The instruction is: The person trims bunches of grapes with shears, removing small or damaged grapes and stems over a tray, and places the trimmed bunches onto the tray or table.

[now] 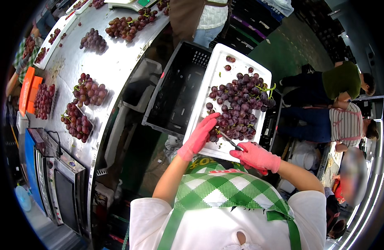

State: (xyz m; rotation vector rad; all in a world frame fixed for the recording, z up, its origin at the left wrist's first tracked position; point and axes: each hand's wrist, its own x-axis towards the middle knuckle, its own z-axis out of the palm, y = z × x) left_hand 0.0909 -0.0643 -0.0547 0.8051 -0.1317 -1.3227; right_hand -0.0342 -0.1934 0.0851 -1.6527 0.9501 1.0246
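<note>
Before me a white foam tray (196, 116) holds dark red grape bunches (242, 93) with green stems, plus a few loose grapes. My left hand (198, 134), in a pink glove, curls around the near left edge of a grape bunch (238, 123); its thumb is mostly hidden. In my right hand (257, 157), also gloved in pink, is a pair of slim metal snips (231, 142). Their tips point left at the stems beside my left fingers. Whether the blades are closed is too small to tell.
The tray rests on black plastic crates (176, 103). At left, a metal table (117, 62) bears several grape bunches (93, 89), an orange container (29, 90) and a sealing-type machine (59, 181). An aproned person (192, 18) stands beyond; other people (341, 81) are at right.
</note>
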